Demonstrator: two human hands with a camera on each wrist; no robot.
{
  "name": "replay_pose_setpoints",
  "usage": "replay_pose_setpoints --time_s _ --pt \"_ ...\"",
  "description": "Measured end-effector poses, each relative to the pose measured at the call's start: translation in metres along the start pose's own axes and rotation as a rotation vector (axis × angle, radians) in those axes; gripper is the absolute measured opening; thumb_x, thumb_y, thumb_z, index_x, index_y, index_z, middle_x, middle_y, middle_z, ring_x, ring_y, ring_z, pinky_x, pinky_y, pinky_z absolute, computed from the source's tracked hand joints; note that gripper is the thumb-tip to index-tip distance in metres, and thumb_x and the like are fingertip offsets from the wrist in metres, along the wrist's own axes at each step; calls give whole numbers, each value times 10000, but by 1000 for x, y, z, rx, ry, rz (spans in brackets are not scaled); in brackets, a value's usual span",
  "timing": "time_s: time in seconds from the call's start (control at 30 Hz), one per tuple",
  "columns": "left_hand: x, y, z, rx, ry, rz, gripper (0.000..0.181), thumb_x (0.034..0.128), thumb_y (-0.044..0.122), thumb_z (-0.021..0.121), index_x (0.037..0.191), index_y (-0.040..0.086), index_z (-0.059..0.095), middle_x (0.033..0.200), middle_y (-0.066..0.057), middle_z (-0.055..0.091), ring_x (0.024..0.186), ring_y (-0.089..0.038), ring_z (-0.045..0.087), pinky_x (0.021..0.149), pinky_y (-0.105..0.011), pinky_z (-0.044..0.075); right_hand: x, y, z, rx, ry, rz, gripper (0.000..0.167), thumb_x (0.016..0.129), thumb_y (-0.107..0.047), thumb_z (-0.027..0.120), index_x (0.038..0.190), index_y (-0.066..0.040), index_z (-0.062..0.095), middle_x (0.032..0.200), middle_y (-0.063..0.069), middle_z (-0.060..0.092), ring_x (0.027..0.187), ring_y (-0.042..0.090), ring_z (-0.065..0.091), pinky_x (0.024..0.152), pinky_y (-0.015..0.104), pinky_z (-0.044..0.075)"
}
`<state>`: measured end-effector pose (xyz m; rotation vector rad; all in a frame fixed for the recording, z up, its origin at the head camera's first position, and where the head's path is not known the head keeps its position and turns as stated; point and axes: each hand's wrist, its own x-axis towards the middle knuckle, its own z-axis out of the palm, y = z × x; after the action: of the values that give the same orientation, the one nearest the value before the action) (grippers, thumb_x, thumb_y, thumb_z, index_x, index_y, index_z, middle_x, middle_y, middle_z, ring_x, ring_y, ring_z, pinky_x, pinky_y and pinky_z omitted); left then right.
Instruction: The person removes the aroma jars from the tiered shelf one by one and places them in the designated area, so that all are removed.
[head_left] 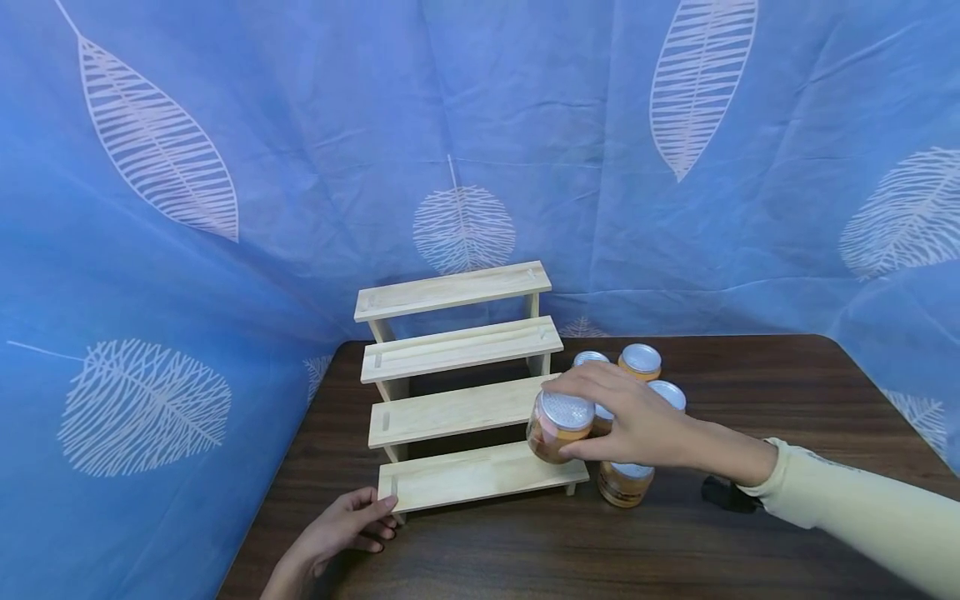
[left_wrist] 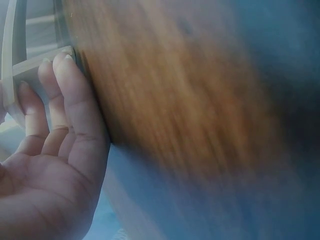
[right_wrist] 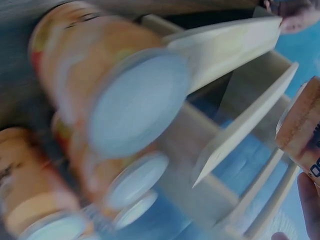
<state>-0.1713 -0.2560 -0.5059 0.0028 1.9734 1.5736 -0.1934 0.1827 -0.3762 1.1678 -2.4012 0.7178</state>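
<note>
A pale wooden stepped rack (head_left: 483,475) with several shelves stands on the table. My left hand (head_left: 345,525) holds the left end of its lowest shelf, thumb on top; in the left wrist view the fingers (left_wrist: 75,95) reach below the board's end. With thumb and fingers, my right hand (head_left: 645,421) grips a clear-sided can (head_left: 567,414) with a silver lid and an orange label, tilted over the right end of the lower shelves. The right wrist view catches only part of this held can (right_wrist: 302,132) at its edge.
Several similar lidded cans (head_left: 624,490) stand right of the rack, partly hidden by my right hand. Under my right wrist is a small black object (head_left: 726,493). The dark wood table (head_left: 750,383) meets a blue leaf-patterned cloth (head_left: 337,125) behind and at the left.
</note>
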Motion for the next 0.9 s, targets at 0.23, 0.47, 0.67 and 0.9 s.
replay_pose_setpoints --time_s 0.23,0.47,0.67,0.9 --pt "0 0 -1 12 9 -7 355 1008 435 588 968 82 588 927 -16 663 831 -119 680 702 -287 582 -29 18 -29 -62 57 95 769 691 -285 938 1370 -259 578 1300 -69 619 1096 75 604 730 300 563" --pt "1 0 1 18 10 -7 358 1006 436 591 968 80 587 933 -24 668 833 -126 681 706 -296 582 -61 29 -50 -179 118 187 839 616 -204 968 1364 -242 589 1283 -52 616 1085 5 578 757 168 509" --pt "2 -1 0 19 21 -11 356 1001 440 598 958 86 588 921 -21 671 824 -122 681 703 -299 582 -86 37 -54 -235 130 235 873 586 -208 978 1368 -242 590 1255 -76 609 1049 -77 525 733 102 437" --pt "1 -1 1 18 19 -8 360 1000 436 601 972 77 588 926 -27 668 828 -122 680 701 -293 579 -115 41 -44 -186 142 308 858 604 -184 972 1368 -239 586 1260 -44 592 900 -66 502 569 110 402"
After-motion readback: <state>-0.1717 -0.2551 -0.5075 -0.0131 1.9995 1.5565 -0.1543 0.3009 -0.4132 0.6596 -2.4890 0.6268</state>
